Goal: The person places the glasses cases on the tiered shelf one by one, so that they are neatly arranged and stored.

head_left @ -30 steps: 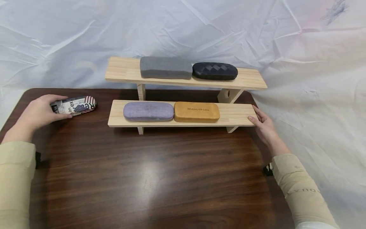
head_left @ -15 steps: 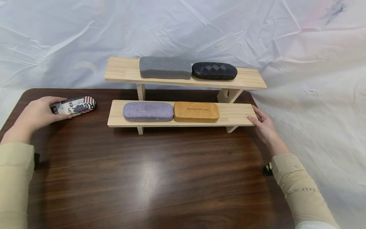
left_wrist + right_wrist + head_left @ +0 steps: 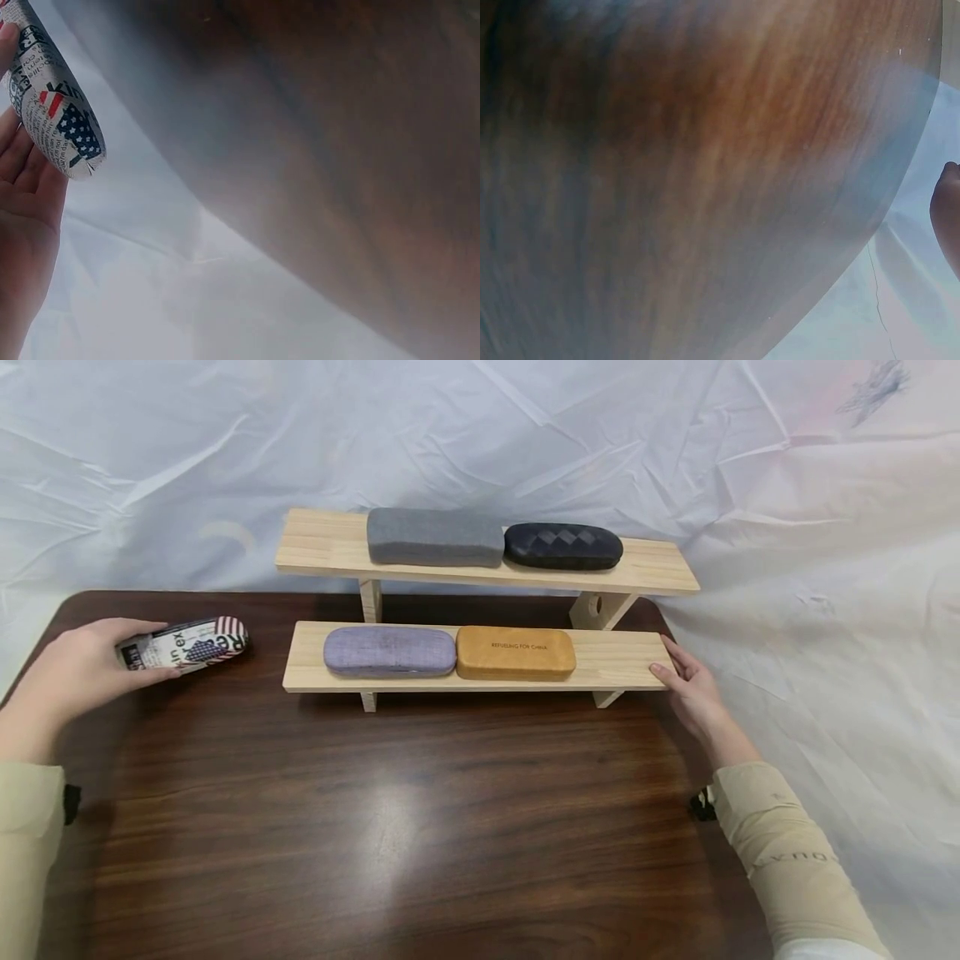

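At the table's far left, my left hand [image 3: 82,668] grips a glasses case [image 3: 187,643] printed with lettering and a flag pattern. The left wrist view shows the same case [image 3: 60,105] between thumb and fingers. My right hand [image 3: 697,693] holds the right end of the lower wooden shelf [image 3: 618,660], thumb on top. On that shelf a purple glasses case [image 3: 390,652] and a tan one, the tan case [image 3: 516,653], lie end to end. Only a sliver of the right hand [image 3: 946,217] shows in the right wrist view.
Behind and higher, the upper wooden shelf [image 3: 330,539] bears a grey glasses case [image 3: 435,537] and a black glasses case [image 3: 562,546]. Both shelves stand at the back of a dark brown table [image 3: 390,810]. White sheeting [image 3: 480,427] hangs behind and to the right.
My left hand has shifted slightly left and toward me, carrying the printed glasses case along. The right hand and the cases on the shelves stay where they were.
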A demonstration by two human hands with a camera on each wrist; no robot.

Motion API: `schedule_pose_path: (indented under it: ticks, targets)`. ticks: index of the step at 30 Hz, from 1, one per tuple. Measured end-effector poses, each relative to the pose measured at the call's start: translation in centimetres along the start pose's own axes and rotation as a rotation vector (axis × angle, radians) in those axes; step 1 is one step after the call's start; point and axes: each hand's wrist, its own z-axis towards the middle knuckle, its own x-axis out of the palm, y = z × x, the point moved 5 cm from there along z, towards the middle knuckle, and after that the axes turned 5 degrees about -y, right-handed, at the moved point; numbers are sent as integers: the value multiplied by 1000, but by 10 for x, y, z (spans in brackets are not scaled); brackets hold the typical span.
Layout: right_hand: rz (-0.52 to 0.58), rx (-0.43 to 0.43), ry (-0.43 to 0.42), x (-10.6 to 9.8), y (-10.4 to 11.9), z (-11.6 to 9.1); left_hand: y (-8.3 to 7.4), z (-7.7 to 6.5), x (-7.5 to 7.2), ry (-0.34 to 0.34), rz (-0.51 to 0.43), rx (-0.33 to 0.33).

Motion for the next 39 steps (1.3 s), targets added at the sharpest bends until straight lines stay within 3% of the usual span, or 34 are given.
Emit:
schedule_pose_path:
  ticks: [8, 25, 35, 39]
  targets:
    - [-4, 10, -5, 0, -1, 0, -29, -11, -18, -80, 32, 108]
    - [-11, 7, 0, 0, 1, 1, -86, -32, -47, -238, -66, 245]
    - [-12, 13, -8, 0, 0, 1, -131, -34, -55, -228, -64, 298]
    - [-18, 9, -8, 0, 1, 1, -148, -31, -53, -225, -80, 355]
